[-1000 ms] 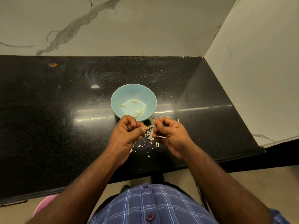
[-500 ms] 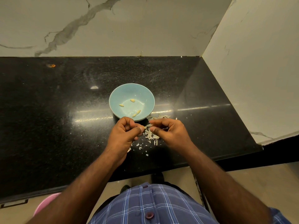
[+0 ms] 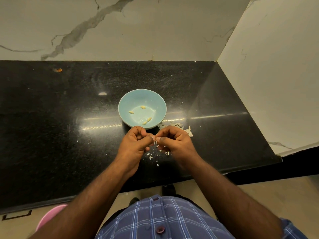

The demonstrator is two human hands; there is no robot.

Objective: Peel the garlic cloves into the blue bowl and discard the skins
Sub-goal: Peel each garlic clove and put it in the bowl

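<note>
A small, light, slippery garlic clove (image 3: 153,137) is pinched between left hand (image 3: 136,144) and right hand (image 3: 174,144), best gripped at its ends.

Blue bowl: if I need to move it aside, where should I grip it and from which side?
Pinch the far rim of the blue bowl from above. It sits upright and open; both hands work at its near edge, skins lie to its right, and peeled cloves sit low inside.
</note>
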